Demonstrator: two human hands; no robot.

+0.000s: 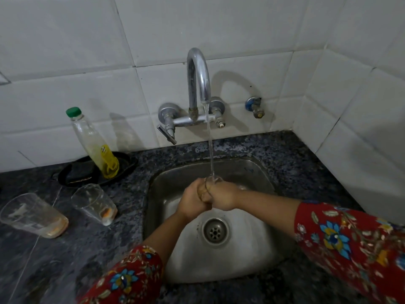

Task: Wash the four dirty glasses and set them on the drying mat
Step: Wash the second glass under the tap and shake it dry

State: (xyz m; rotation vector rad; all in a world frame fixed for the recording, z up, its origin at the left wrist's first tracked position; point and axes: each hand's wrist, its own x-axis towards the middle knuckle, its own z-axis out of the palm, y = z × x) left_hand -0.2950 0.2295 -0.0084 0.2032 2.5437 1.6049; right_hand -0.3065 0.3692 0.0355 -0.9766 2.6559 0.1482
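Note:
Over the steel sink (pixel 258 172), my left hand (pixel 192 200) and my right hand (pixel 223 196) both grip one clear glass (pixel 207 189). It is held upright under the running stream from the tap (pixel 198 75), and water falls into its mouth. Two more dirty glasses stand on the dark counter to the left: a near one (pixel 94 204) with orange residue at its bottom, and a far-left one (pixel 32 215) with brownish residue. No drying mat is in view.
A soap bottle with a green cap (pixel 92 141) stands in a black dish (pixel 72 174) that also holds a dark scrubber (pixel 80 174), behind the glasses. The sink drain (pixel 215 231) lies below my hands. White tiled walls close in at the back and right.

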